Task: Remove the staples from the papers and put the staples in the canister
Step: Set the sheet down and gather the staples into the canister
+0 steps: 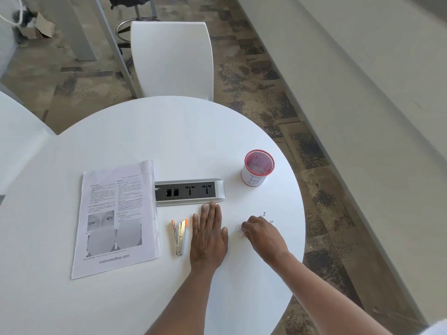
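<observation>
The right hand (260,232) curls over small loose metal staples (264,213) on the round white table (150,141) — pinch undiscernible — left hand (208,234) flat, fingers together; best sweep them together, then lift to the red mesh canister (258,169) beyond.

Printed papers (118,218) flat at left, red mesh canister (257,168) upright, loose staples (264,213) nearby
</observation>
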{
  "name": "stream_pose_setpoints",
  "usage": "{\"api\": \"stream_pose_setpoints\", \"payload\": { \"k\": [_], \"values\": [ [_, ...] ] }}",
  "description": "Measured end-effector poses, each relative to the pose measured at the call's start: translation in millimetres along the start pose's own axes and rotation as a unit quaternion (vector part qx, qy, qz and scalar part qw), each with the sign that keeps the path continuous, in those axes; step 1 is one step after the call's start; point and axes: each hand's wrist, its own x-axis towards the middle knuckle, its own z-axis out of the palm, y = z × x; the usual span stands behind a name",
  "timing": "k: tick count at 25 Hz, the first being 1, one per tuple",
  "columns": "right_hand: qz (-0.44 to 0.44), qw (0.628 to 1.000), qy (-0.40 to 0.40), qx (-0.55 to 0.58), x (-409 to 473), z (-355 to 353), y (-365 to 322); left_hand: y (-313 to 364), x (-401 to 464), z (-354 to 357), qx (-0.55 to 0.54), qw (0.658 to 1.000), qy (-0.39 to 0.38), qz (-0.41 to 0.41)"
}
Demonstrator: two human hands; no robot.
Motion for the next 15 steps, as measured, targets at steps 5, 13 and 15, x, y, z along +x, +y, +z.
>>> {"api": "stream_pose_setpoints", "payload": {
  "k": [5,13,15],
  "values": [
    [0.03,0.998,0.032,0.05,7,-6,0,1,0,0,-0.002,1.0,0.003,0.001],
    [0.05,0.963,0.121,0.234,35,-83,10,1,0,-2,-0.008,1.0,-0.006,-0.001],
    [0.057,0.956,0.166,0.236,55,-108,16,0,0,-2,-0.011,1.0,-0.008,-0.001]
  ]
}}
